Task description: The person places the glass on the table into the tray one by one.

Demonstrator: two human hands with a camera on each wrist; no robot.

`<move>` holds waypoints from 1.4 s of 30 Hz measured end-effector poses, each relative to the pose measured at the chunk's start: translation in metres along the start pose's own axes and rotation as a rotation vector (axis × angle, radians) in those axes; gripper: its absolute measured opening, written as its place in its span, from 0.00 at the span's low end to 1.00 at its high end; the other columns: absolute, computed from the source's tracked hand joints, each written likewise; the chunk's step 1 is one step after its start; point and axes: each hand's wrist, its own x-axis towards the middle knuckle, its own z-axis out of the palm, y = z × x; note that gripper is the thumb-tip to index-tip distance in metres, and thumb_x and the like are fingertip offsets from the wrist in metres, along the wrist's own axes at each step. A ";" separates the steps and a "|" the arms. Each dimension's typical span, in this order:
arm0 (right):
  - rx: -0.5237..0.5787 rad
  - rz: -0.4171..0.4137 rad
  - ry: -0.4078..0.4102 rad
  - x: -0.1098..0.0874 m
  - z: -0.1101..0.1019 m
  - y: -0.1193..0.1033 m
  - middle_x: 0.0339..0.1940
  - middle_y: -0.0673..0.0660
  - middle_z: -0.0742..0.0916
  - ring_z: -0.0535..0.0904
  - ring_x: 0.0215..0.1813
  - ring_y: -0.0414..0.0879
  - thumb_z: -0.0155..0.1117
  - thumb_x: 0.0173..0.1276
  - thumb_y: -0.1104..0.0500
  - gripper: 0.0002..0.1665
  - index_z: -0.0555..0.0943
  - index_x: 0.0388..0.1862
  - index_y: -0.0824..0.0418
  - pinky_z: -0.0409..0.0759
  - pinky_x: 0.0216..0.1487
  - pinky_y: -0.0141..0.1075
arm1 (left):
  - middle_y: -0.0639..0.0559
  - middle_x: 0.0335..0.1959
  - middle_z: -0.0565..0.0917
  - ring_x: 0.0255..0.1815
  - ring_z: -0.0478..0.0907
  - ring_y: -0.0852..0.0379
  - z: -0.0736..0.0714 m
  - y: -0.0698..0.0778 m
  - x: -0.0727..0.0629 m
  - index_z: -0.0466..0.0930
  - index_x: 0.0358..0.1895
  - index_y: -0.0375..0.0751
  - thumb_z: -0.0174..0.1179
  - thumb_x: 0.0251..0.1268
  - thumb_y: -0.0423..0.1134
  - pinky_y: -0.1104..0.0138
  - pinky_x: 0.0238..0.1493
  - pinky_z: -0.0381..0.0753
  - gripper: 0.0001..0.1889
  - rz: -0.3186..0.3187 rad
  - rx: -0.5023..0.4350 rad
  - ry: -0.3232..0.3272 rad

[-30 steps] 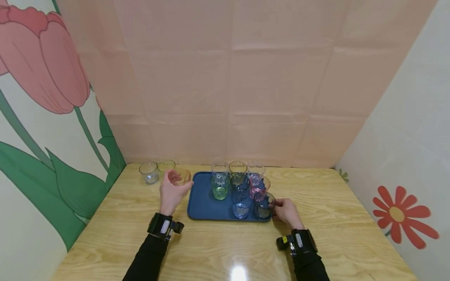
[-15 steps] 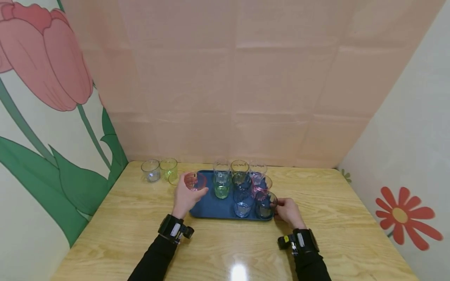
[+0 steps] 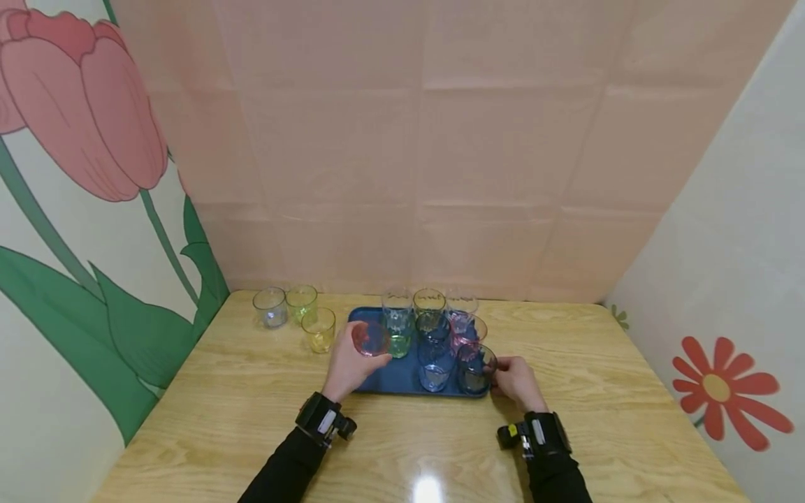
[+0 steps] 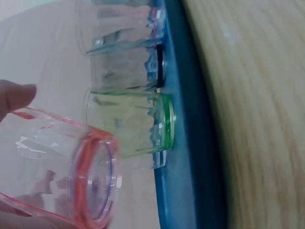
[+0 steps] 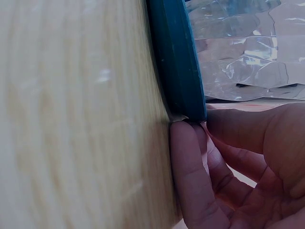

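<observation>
A red-tinted drinking glass is held between the thumb and fingers of my left hand, above the left part of the blue tray. In the left wrist view the red glass tilts, its base toward a green glass that stands on the tray; a small gap seems to separate them. My right hand pinches the tray's right front corner, thumb at the rim and fingers beneath, as the right wrist view shows. Next to it stands a dark grey glass, with a blue glass to its left.
More glasses crowd the tray's back and right, including a pink one. Left of the tray, on the wooden table, stand a clear glass, a yellow-green glass and a yellow glass. A paper-covered wall rises behind.
My left hand has carried the red glass rightward from beside the tray to over it, uncovering the yellow glass. The right hand keeps its place at the tray corner.
</observation>
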 end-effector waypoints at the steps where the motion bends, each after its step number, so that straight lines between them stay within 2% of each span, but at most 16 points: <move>1: -0.001 0.004 0.000 0.000 0.000 0.000 0.46 0.65 0.89 0.85 0.40 0.46 0.55 0.75 0.71 0.16 0.85 0.55 0.74 0.88 0.36 0.40 | 0.34 0.58 0.80 0.59 0.79 0.38 0.001 -0.001 -0.001 0.72 0.67 0.31 0.83 0.50 0.40 0.50 0.57 0.84 0.41 -0.003 0.006 -0.007; 5: -0.006 0.014 -0.002 -0.001 0.000 -0.001 0.46 0.65 0.89 0.85 0.41 0.47 0.56 0.75 0.70 0.16 0.85 0.55 0.74 0.89 0.36 0.40 | 0.36 0.57 0.77 0.57 0.78 0.40 0.008 -0.003 -0.004 0.73 0.66 0.30 0.83 0.50 0.41 0.51 0.54 0.84 0.41 -0.039 0.042 -0.039; 11: 0.006 -0.010 0.017 -0.002 0.001 -0.002 0.43 0.64 0.90 0.84 0.36 0.45 0.56 0.74 0.71 0.16 0.85 0.54 0.76 0.89 0.34 0.39 | 0.38 0.57 0.80 0.56 0.80 0.44 0.017 -0.005 -0.008 0.76 0.66 0.33 0.84 0.49 0.47 0.50 0.59 0.83 0.42 -0.019 0.179 -0.098; 17: 0.009 -0.006 0.018 -0.002 0.002 -0.001 0.41 0.62 0.90 0.84 0.36 0.45 0.57 0.74 0.71 0.14 0.86 0.52 0.74 0.88 0.33 0.39 | 0.37 0.59 0.84 0.58 0.81 0.41 0.018 -0.007 -0.010 0.75 0.68 0.36 0.84 0.51 0.49 0.47 0.59 0.83 0.43 -0.017 0.179 -0.123; 25: 0.011 0.014 0.014 -0.001 0.001 -0.001 0.42 0.62 0.90 0.83 0.38 0.46 0.55 0.74 0.72 0.13 0.86 0.49 0.72 0.87 0.33 0.38 | 0.38 0.56 0.87 0.55 0.85 0.43 0.024 -0.009 -0.010 0.76 0.68 0.35 0.84 0.51 0.50 0.53 0.54 0.86 0.43 -0.004 0.170 -0.170; 30: 0.018 0.012 0.016 -0.001 0.001 -0.001 0.42 0.62 0.90 0.83 0.37 0.46 0.54 0.73 0.73 0.14 0.86 0.49 0.72 0.87 0.33 0.37 | 0.38 0.55 0.88 0.54 0.86 0.43 0.026 -0.007 -0.010 0.77 0.67 0.33 0.84 0.50 0.49 0.51 0.54 0.86 0.42 -0.032 0.190 -0.185; 36: 0.024 0.002 0.026 -0.002 0.002 -0.001 0.41 0.62 0.90 0.84 0.36 0.45 0.56 0.73 0.73 0.15 0.86 0.51 0.75 0.87 0.32 0.38 | 0.38 0.52 0.87 0.51 0.85 0.47 0.029 -0.007 -0.008 0.75 0.67 0.32 0.84 0.52 0.50 0.53 0.52 0.86 0.43 -0.079 0.231 -0.223; 42: 0.029 -0.015 0.036 -0.001 0.003 0.001 0.38 0.59 0.89 0.83 0.34 0.44 0.56 0.72 0.72 0.15 0.86 0.52 0.75 0.87 0.31 0.37 | 0.38 0.54 0.85 0.51 0.83 0.47 0.030 -0.008 -0.007 0.75 0.67 0.31 0.84 0.52 0.51 0.51 0.54 0.86 0.44 -0.085 0.252 -0.236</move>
